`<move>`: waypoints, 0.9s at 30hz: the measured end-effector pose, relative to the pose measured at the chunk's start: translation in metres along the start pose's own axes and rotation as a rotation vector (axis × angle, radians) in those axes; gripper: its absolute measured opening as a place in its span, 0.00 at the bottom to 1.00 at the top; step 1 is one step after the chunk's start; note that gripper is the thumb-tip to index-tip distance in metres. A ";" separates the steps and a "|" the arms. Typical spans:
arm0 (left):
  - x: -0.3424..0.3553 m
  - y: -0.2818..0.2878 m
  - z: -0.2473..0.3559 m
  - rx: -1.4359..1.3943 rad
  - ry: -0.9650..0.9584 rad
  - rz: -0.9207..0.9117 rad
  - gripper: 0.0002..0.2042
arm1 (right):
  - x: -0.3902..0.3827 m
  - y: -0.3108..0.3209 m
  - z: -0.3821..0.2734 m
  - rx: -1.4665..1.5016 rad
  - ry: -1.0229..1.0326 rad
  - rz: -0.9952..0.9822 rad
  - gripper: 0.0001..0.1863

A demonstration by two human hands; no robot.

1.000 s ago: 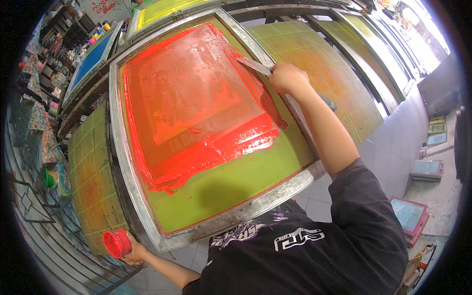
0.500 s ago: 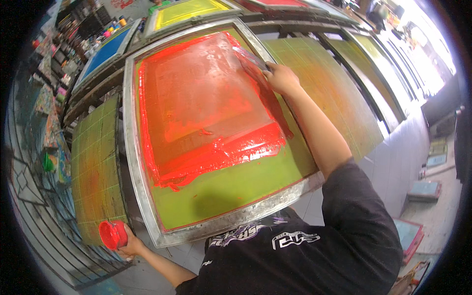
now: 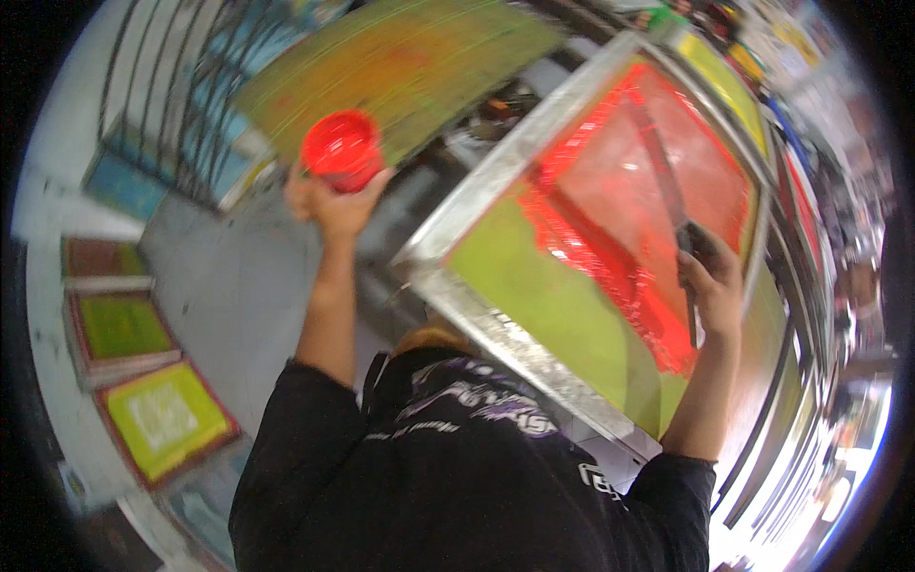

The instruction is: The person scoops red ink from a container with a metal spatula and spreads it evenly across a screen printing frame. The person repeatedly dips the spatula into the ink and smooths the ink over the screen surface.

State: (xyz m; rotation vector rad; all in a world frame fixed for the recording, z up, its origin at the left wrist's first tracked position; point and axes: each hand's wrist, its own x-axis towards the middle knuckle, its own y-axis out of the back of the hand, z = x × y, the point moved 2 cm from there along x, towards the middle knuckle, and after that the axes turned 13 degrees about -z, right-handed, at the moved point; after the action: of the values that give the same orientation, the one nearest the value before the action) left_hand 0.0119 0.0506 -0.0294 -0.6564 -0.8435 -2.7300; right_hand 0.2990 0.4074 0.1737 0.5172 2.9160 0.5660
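My left hand (image 3: pixel 334 195) grips a red tub (image 3: pixel 341 143) of red ink, held left of a metal-framed mesh screen (image 3: pixel 486 167). Glossy red ink (image 3: pixel 591 262) coats much of the screen's green mesh (image 3: pixel 515 296), thickest in bands along its edges. My right hand (image 3: pixel 710 276) is closed round the handle of a long spatula (image 3: pixel 658 162), whose blade extends over the inked mesh. The picture is blurred by motion, so whether the blade touches the mesh is unclear.
A green-orange stained board (image 3: pixel 400 57) lies beyond the tub, near black bars (image 3: pixel 162 67). Small framed screens (image 3: pixel 124 329) line the wall at left. A yellow screen (image 3: pixel 729 114) and further racks (image 3: pixel 801 419) are at right. Grey tiled floor (image 3: pixel 229 276) shows below.
My view has swung left and down. My left hand and tub have moved up away from the board's corner. My right hand's spatula now points across the inked mesh from lower on the screen.
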 end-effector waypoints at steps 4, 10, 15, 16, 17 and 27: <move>-0.018 0.027 0.021 0.184 -0.146 0.060 0.49 | 0.007 -0.033 -0.022 0.114 0.012 -0.283 0.19; 0.002 0.047 0.035 0.134 -0.187 -0.035 0.48 | 0.026 -0.104 -0.043 0.073 0.001 -0.527 0.23; 0.025 0.049 0.047 0.134 -0.239 -0.176 0.45 | 0.037 -0.154 -0.061 -0.044 0.057 -0.623 0.24; 0.026 0.048 0.046 0.127 -0.264 -0.146 0.44 | 0.042 -0.162 -0.063 -0.108 0.051 -0.650 0.24; 0.026 0.046 0.044 0.120 -0.287 -0.114 0.44 | 0.047 -0.168 -0.061 -0.267 0.176 -0.605 0.23; 0.028 0.046 0.043 0.040 -0.144 -0.128 0.44 | 0.050 -0.198 -0.073 -0.793 0.336 -0.361 0.27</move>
State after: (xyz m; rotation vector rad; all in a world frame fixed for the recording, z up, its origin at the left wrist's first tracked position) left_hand 0.0169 0.0365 0.0381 -0.8255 -1.0028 -2.7964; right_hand 0.1776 0.2282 0.1620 -0.2182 2.6114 1.7388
